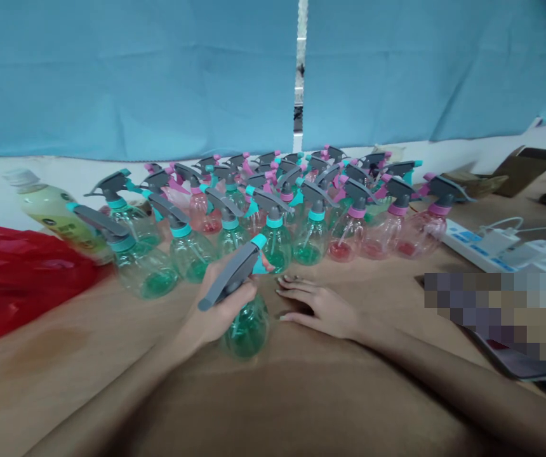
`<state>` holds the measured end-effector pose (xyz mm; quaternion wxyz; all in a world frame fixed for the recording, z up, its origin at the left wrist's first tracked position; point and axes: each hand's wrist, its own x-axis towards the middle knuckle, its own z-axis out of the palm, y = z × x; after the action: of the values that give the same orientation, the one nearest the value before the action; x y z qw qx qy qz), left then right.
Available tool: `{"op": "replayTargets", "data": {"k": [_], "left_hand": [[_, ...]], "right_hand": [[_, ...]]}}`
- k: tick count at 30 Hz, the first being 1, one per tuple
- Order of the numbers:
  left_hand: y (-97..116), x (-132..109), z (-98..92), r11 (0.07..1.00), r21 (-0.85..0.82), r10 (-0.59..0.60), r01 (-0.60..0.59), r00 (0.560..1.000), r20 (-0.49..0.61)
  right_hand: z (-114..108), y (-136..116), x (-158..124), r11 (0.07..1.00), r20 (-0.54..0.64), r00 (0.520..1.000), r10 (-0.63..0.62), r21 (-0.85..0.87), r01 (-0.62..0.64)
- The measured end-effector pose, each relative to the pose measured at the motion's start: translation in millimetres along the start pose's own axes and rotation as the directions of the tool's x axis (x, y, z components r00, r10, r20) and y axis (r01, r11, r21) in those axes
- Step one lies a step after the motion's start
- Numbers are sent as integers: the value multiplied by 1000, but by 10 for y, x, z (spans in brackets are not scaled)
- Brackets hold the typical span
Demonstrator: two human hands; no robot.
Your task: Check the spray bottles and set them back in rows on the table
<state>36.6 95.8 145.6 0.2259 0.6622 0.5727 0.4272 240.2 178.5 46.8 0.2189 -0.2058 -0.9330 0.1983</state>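
Note:
My left hand is wrapped around the neck of a green spray bottle with a grey and teal trigger head, which stands on the brown table in front of me. Just to the right of the bottle, my right hand lies flat on the table with its fingers stretched out toward the bottle and nothing in it. Behind both hands stand several green spray bottles and pink spray bottles in a dense cluster.
A red plastic bag lies at the left, with a pale yellow drink bottle behind it. A white power strip with plugs sits at the right, cardboard boxes beyond it. A blue curtain hangs behind the table.

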Motion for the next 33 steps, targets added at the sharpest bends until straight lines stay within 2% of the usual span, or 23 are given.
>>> {"op": "replayTargets", "data": {"k": [4, 9, 21, 25, 33], "left_hand": [[44, 0, 2, 997, -74, -3, 7, 999, 43], [2, -19, 10, 995, -100, -7, 14, 997, 76], [6, -12, 6, 993, -113, 31, -21, 996, 81], [2, -18, 5, 997, -80, 22, -17, 998, 59], [71, -8, 1, 999, -50, 18, -16, 999, 40]], "right_hand": [[-2, 2, 1, 1000, 5, 1000, -2, -9, 2], [0, 8, 0, 1000, 3, 1000, -11, -13, 11], [-19, -22, -10, 997, 14, 1000, -15, -77, 16], [-17, -47, -25, 989, 25, 999, -20, -145, 24], [-16, -45, -33, 987, 23, 999, -23, -156, 26]]}}
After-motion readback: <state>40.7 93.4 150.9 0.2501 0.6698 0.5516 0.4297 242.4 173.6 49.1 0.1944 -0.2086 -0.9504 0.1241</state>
